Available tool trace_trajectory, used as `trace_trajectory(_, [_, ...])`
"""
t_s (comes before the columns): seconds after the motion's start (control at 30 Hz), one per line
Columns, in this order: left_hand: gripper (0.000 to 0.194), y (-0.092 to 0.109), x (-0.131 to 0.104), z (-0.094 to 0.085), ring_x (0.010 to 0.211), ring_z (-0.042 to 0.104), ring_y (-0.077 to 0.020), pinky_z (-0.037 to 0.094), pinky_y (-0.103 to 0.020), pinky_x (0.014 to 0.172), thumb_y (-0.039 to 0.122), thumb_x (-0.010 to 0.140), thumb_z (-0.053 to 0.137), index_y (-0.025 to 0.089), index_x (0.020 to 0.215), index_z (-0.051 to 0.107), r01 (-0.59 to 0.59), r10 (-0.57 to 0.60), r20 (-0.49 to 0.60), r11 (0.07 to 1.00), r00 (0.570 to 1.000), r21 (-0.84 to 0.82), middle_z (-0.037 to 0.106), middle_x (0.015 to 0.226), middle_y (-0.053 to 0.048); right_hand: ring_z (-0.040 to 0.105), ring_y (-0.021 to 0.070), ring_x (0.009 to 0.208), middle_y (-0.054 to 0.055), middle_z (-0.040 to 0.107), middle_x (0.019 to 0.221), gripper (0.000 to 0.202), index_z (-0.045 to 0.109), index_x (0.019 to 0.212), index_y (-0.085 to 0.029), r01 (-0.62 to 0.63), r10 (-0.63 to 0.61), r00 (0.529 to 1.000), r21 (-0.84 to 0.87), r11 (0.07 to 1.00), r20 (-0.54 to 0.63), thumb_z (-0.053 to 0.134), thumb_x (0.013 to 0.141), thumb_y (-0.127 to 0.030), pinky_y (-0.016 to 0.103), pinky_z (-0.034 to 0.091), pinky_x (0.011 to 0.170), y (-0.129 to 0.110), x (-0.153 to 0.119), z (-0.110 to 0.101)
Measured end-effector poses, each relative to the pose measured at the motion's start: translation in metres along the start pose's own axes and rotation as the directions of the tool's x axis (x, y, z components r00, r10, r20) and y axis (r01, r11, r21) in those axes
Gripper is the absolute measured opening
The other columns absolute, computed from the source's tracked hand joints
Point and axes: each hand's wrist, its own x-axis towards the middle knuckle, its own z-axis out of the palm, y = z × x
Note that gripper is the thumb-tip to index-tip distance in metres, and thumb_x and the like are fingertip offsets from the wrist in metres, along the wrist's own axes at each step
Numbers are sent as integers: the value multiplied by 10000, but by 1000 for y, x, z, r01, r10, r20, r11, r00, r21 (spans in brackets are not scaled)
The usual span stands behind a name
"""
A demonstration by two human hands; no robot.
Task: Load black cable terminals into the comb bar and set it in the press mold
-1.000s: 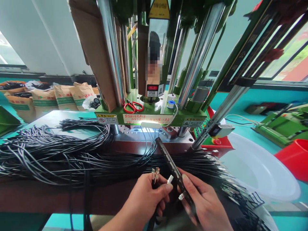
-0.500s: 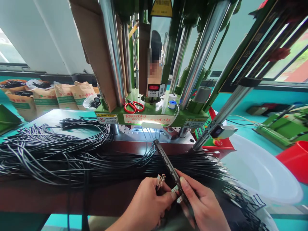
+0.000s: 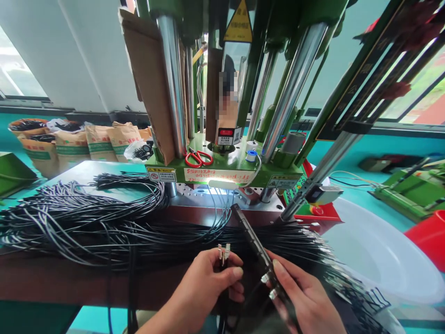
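Beyond my fingertips stands a green metal press with bright steel columns (image 3: 239,160), red-handled scissors (image 3: 198,158) lying on its base. Nearer, just ahead of my knuckles, a broad heap of glossy black cables (image 3: 139,232) spreads over a dark red-brown tabletop (image 3: 52,283). My left hand (image 3: 205,278) is closed narrowly round a few thin black leads (image 3: 224,301), their silvery metal connectors (image 3: 227,251) poking up above thumb and forefinger. My right hand (image 3: 302,292) pinches a long, dark, notched bar (image 3: 253,241), which slants away from those fingers towards the press; two small silvery terminals (image 3: 273,294) stick out along its left side, near my right thumb.
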Motion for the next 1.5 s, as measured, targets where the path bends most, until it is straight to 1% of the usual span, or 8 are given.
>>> trace_trajectory(0.2, [379, 1, -3, -1, 553, 580, -95, 488, -218, 562, 340, 748, 685, 131, 1046, 579, 4, -4, 0, 998, 1000, -64, 609, 655, 2, 401, 62, 372, -25, 552, 602, 555, 635, 1204, -219, 30, -31, 999, 27, 999, 28, 639, 771, -565, 149, 302, 267, 1, 0, 2])
trace_trajectory(0.47, [326, -6, 8, 11, 317, 339, -29, 265, -140, 285, 458, 780, 615, 153, 700, 531, -65, 67, -4, 979, 998, 192, 521, 506, 48, 349, 54, 324, -29, 539, 507, 615, 582, 1265, -162, 33, -29, 998, -74, 997, 64, 570, 817, -582, 152, 299, 274, 4, 2, -1])
trace_trajectory(0.63, [309, -10, 11, 12, 307, 347, -35, 273, -141, 279, 450, 789, 590, 170, 684, 510, -45, 46, 4, 976, 999, 213, 515, 497, 51, 377, 74, 335, -65, 447, 423, 622, 550, 1300, -166, 32, -22, 993, -86, 996, 115, 546, 836, -581, 157, 308, 292, 8, 4, -3])
trace_trajectory(0.87, [273, -9, 10, 12, 301, 345, -38, 254, -141, 265, 407, 791, 569, 179, 662, 491, -25, 24, 6, 978, 1000, 209, 499, 482, 54, 364, 65, 340, -54, 464, 450, 682, 538, 1312, -168, 13, -7, 999, -164, 986, 42, 544, 807, -627, 142, 302, 284, 8, 0, 3])
trace_trajectory(1.07, [244, -9, 13, 12, 312, 332, -36, 218, -139, 270, 394, 782, 587, 181, 714, 490, -26, 27, -5, 987, 1000, 159, 520, 498, 53, 409, 62, 385, -4, 556, 618, 462, 683, 1146, -235, 182, -178, 983, -186, 966, 39, 578, 822, -546, 156, 320, 298, 10, -2, 10])
trace_trajectory(1.17, [265, -3, 10, 10, 358, 392, -49, 298, -150, 307, 405, 765, 620, 168, 727, 510, -26, 23, 29, 991, 999, 131, 548, 550, 35, 368, 69, 351, -31, 505, 505, 552, 621, 1234, -204, 123, -113, 992, -187, 975, 61, 550, 830, -573, 164, 306, 289, 7, -2, 7])
trace_trajectory(1.3, [228, 5, -1, 1, 531, 532, -83, 469, -206, 524, 323, 747, 668, 141, 844, 572, -62, 60, 62, 998, 996, 22, 571, 640, 18, 330, 56, 327, -42, 502, 485, 620, 590, 1262, -199, 0, 4, 999, -85, 996, 41, 592, 788, -597, 149, 252, 273, -2, -3, -5])
trace_trajectory(1.5, [276, -2, -7, -5, 494, 506, -64, 413, -168, 489, 353, 804, 621, 153, 985, 563, -50, 49, -12, 998, 999, -47, 545, 603, 37, 346, 39, 348, -37, 501, 511, 577, 639, 1199, -189, -11, 12, 998, -13, 1000, 64, 626, 774, -579, 130, 242, 299, -3, -4, -6])
